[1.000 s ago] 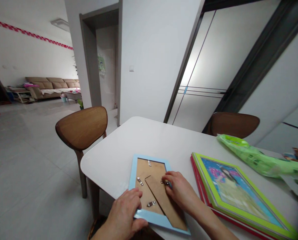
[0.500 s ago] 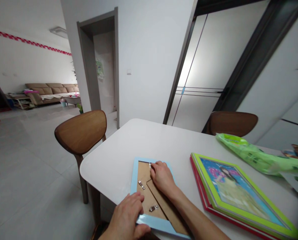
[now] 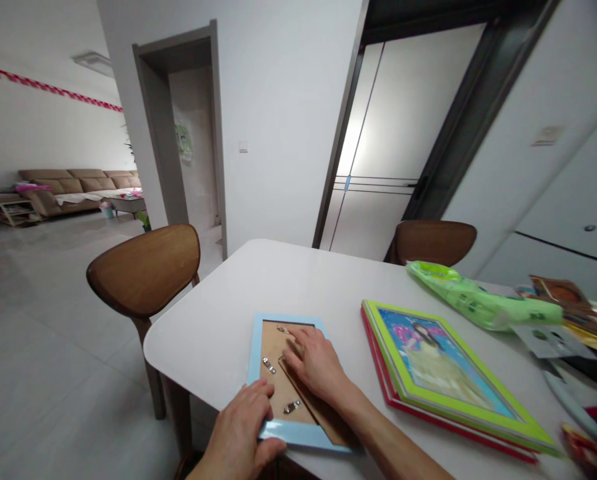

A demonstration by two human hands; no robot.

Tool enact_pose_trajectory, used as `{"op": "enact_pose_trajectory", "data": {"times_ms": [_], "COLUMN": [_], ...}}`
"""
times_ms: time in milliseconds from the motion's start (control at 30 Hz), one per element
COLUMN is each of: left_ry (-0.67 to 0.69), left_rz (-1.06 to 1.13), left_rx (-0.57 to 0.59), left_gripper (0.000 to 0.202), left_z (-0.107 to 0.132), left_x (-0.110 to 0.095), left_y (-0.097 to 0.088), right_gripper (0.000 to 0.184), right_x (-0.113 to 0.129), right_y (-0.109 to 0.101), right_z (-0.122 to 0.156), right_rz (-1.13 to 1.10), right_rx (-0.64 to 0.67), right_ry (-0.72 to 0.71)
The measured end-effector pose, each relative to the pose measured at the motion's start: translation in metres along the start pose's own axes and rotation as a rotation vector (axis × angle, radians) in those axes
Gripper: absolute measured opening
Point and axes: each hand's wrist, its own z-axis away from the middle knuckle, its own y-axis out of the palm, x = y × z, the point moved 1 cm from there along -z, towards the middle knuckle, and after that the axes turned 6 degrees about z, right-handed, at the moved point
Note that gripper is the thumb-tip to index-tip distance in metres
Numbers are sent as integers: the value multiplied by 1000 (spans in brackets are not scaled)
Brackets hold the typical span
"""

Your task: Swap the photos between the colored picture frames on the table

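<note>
Light-blue picture frame [image 3: 305, 435] lying back side up at the near edge of the white table [image 3: 203, 360], between left hand [image 3: 245, 423] and right hand [image 3: 314, 360]. Left hand with grip closed around the near-left corner: fingers over the left rail, thumb along the near rail. Right hand above the brown backing board [image 3: 278, 387], grip spread, thumb apart from forefinger; forefinger reaching to the far metal clip [image 3: 281, 329], apparently in contact. Further on the board, a left metal clip [image 3: 269, 365] and a near metal clip [image 3: 291, 407], both set at a slant. Stand flap [image 3: 305, 398] lying along the board, partly hidden beneath the right hand and forearm.

To the right, well apart from the light-blue frame, a green-framed picture [image 3: 443, 373], face up, showing a person in a pale yellow dress; stacked directly beneath, a red frame [image 3: 378, 360], visible only along the edges. Beyond the stack, a crumpled green plastic bag [image 3: 483, 303]. Around the table, a wooden chair [image 3: 145, 270] at the left and a second chair [image 3: 435, 241] on the far side. In the left background, a beige sofa [image 3: 63, 193].
</note>
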Motion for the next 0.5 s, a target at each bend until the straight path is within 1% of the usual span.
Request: {"op": "enact_pose_trajectory", "data": {"times_ms": [67,167,267,367,433,500], "left_ry": [11,22,4,-96,-186,-267], "left_rz": [3,26,105,285,458,511], "left_rx": [-32,-68,-95,-151,-210,-315], "left_gripper": [18,14,29,50,54,48], "left_z": [-1,-3,-11,-23,-34,-44], "left_x": [2,5,7,8,11,16], "left_y": [1,3,4,1,-4,-10], "right_gripper": [38,32,32,35,37,39], "right_x": [0,3,0,-7,-4,3], "right_y": [-10,-21,-31,-45,-56,-65], "right_z": [20,40,38,30,28,29], "right_rz": [-15,-44,-52,-56,-57,-74], "right_rx": [31,69,71,44,-19,-87], "right_ry": [-12,-12,71,111,90,39]}}
